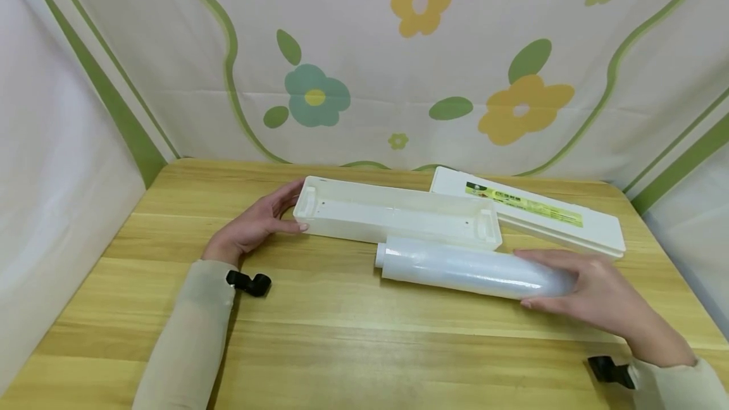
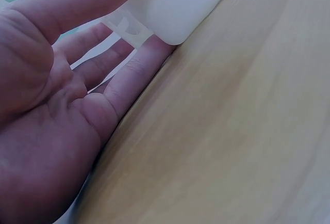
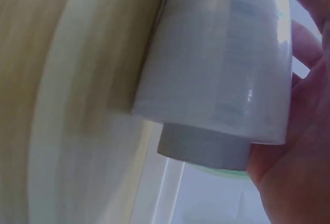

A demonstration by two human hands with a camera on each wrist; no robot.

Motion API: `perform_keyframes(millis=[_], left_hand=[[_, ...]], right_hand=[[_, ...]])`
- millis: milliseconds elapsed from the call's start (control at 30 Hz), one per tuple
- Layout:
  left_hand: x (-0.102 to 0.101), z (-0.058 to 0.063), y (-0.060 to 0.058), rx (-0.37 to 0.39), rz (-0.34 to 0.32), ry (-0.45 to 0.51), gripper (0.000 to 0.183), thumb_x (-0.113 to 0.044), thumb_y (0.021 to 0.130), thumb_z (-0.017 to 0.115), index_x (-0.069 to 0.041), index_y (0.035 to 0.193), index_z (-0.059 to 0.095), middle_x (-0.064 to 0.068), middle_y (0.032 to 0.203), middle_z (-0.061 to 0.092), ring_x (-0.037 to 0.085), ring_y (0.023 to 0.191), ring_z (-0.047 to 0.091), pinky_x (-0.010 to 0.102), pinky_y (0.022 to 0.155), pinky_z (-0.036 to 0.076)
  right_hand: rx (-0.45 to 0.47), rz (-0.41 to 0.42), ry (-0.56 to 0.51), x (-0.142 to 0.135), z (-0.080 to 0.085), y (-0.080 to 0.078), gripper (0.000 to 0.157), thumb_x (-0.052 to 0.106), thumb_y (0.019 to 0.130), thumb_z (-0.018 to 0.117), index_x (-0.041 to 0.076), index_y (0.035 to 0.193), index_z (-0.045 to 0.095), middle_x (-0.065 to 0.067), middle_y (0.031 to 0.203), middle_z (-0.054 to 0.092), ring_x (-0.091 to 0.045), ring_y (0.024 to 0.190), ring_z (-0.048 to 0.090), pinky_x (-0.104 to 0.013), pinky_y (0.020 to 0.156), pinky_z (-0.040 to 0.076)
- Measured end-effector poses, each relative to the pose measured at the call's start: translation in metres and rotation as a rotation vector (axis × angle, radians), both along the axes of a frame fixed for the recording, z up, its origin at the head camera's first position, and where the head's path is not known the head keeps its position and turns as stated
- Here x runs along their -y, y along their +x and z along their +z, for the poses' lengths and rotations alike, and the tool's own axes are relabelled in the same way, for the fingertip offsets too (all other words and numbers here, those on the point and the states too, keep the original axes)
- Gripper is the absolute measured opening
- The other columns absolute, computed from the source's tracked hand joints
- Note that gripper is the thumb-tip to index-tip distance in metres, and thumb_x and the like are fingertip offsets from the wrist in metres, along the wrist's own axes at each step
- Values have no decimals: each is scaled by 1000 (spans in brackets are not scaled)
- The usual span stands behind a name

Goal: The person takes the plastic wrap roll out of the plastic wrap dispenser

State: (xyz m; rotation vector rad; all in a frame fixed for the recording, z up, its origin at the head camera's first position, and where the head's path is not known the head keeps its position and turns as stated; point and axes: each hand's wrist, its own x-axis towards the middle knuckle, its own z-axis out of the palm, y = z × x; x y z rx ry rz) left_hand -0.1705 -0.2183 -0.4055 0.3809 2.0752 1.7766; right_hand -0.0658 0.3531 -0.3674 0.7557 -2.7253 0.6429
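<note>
An open, long white plastic box (image 1: 393, 211) lies on the table, its hollow inside facing up and a fitting at each end. My left hand (image 1: 259, 223) holds the box's left end, thumb at the front side and fingers at the back; in the left wrist view the fingers (image 2: 136, 69) reach behind the box corner (image 2: 172, 15). In front of the box is a roll of cling film (image 1: 455, 264) with a core stub (image 3: 206, 146) sticking out of its end. My right hand (image 1: 592, 286) grips the roll's right end between thumb and fingers.
A white lid (image 1: 598, 229) with a green and yellow label lies behind the box on the right, partly hidden by it. The wooden table (image 1: 342, 353) meets a flower-printed curtain (image 1: 364, 49) at the back, with white cloth at both sides.
</note>
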Motion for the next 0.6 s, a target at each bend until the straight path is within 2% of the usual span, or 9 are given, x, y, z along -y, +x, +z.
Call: perform_keyframes(millis=[200,333,600], left_hand=[[0,0,-2,-3,-7,-1,104,-3,94,81,-23,174,19,-1,180,23,26,165,24,9,110,40],[1,1,-2,-9,-11,1,103,-2,94,80,-22,174,19,1,180,23,27,165,24,9,110,40],[1,-1,-1,-33,-15,-9,103,-3,94,80,-18,175,17,7,181,20,33,165,22,9,109,40]], right_hand=[[69,-49,-6,-2,2,0,78,37,57,108,34,130,78,-5,117,83,16,107,61,1,85,40],[111,-68,10,-3,4,-1,76,39,61,107,36,130,77,-5,119,83,13,104,60,-1,82,40],[136,-5,31,-2,2,-3,77,36,66,104,38,134,68,8,125,75,4,100,61,-8,82,42]])
